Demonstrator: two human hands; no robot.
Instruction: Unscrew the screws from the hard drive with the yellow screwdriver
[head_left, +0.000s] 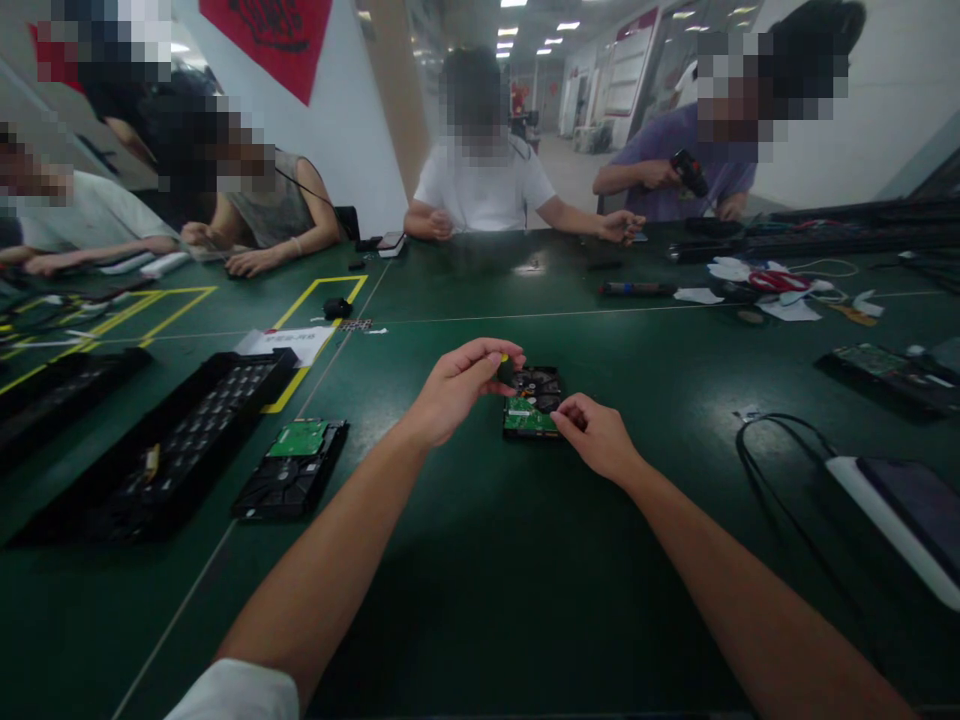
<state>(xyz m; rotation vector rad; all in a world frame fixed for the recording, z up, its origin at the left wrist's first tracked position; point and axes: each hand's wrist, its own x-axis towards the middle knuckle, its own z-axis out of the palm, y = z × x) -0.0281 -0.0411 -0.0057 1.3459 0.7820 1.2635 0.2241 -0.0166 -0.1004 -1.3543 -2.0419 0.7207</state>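
A hard drive [531, 420] lies on the green table in front of me, its green circuit board facing up. Above its far left part, my left hand [469, 385] is closed, pinching a small dark object with a yellow edge [507, 372]; its exact kind is unclear. My right hand [596, 435] is closed, thumb and finger pressed together at the drive's right edge by the board. Whether those fingertips hold anything small is hidden. Left of my left forearm lies another hard drive [289, 475], also board side up.
Black trays [187, 440] stand at the left, near a paper sheet [289, 345] and yellow tape outlines. On the right lie a phone [911, 505], a cable [750, 460] and another circuit-board device [885, 375]. Several people sit opposite; one holds a power drill [688, 172].
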